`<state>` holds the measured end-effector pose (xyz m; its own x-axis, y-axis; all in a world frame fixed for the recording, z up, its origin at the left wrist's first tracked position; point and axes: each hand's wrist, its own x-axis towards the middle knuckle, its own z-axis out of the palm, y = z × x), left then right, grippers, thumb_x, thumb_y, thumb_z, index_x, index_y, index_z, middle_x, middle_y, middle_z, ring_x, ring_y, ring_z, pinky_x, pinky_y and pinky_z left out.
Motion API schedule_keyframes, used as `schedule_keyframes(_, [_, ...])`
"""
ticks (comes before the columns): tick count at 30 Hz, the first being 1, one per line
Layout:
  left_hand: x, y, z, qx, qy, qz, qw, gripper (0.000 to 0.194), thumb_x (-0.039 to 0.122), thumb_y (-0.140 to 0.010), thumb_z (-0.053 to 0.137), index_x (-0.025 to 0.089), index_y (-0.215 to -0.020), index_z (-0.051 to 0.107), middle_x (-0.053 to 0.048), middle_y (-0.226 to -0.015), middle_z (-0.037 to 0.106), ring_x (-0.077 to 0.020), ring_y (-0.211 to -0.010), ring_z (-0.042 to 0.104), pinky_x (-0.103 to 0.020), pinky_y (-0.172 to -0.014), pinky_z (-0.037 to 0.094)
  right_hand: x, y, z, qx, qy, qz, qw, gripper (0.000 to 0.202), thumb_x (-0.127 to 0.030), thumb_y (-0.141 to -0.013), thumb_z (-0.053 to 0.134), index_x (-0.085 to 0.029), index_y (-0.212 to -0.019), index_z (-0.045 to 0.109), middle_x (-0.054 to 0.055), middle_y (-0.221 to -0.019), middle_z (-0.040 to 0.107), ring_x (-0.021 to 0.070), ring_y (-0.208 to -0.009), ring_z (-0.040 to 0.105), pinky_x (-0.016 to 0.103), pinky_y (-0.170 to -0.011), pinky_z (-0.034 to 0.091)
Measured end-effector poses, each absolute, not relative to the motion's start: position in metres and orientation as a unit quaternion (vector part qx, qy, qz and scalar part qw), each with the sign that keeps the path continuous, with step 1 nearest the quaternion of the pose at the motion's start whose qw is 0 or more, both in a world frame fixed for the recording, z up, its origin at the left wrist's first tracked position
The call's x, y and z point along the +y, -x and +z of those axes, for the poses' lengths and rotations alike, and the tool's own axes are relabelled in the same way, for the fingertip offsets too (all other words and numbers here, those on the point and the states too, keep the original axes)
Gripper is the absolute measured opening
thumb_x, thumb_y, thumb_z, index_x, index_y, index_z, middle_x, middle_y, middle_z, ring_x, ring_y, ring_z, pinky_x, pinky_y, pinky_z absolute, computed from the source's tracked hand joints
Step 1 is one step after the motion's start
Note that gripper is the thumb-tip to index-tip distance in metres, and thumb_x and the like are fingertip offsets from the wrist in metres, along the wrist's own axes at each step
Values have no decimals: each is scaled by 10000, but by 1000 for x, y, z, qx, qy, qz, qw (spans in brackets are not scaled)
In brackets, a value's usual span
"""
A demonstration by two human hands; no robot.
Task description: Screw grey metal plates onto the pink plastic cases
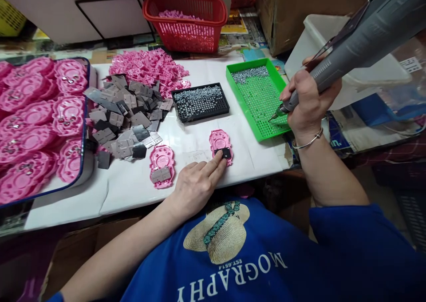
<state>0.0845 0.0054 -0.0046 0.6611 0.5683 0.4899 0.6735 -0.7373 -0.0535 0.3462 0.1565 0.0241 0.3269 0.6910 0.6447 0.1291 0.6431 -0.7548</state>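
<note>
My right hand (309,95) is wrapped around a grey electric screwdriver (353,53), whose bit points down over the green perforated tray (261,131) of small screws (249,74). My left hand (198,182) has its fingers stretched forward, fingertips pressing on a small dark plate (226,152). That plate lies across the lower part of a pink plastic housing (219,137) on the white tabletop (133,186). To the left lies a second pink housing (162,155) with a grey metal plate (160,174) on it. Behind sits a black perforated tray (201,112) with more screws.
A blue-rimmed tray (87,129) of stacked pink housings stands at the left. Beside it are heaps of grey plates (129,109) and small pink parts (146,69). A red basket (186,31), a cardboard box (279,17) and a whitish plastic bin (366,80) stand farther back.
</note>
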Motion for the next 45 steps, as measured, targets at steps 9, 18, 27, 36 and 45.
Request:
schedule_keyframes(9, [4, -84, -5, -350, 905, -214, 111, 336, 27, -907, 459, 99, -1140, 690, -127, -1228, 707, -158, -694, 677, -301, -569, 533, 145, -336, 50, -548, 338, 206, 736, 261, -393, -742, 758, -283, -922, 605, -37, -772, 587, 80, -448, 456, 280, -406, 367])
schedule_keyframes(18, [4, -85, -3, -354, 903, -221, 105, 336, 33, -916, 450, 95, -1142, 690, -121, -1233, 706, -162, -703, 681, -305, -575, 548, 143, -316, 63, -584, 235, 199, 752, 190, -264, -800, 740, -238, -961, 642, -45, -944, 653, 51, -466, 505, 248, -390, 386])
schedule_keyframes(27, [6, -83, -5, -352, 902, -231, 100, 324, 41, -923, 466, 100, -1141, 698, -104, -1231, 710, -160, -697, 673, -309, -578, 543, 152, -334, 42, -554, 338, 196, 736, 278, -391, -756, 767, -282, -935, 583, -43, -893, 612, 54, -466, 455, 273, -398, 366])
schedule_keyframes(36, [5, -84, -5, -358, 900, -224, 107, 318, 38, -932, 464, 112, -1133, 698, -92, -1226, 713, -146, -698, 680, -292, -579, 542, 157, -337, 30, -540, 364, 192, 734, 373, -501, -740, 754, -292, -969, 546, -19, -854, 569, 69, -502, 406, 284, -437, 389])
schedule_keyframes(45, [3, -84, -6, -355, 903, -219, 103, 327, 38, -925, 470, 108, -1148, 699, -99, -1241, 704, -152, -690, 676, -303, -573, 544, 149, -335, 34, -560, 376, 191, 713, 317, -482, -786, 709, -290, -966, 534, -13, -909, 592, 81, -513, 443, 303, -462, 404])
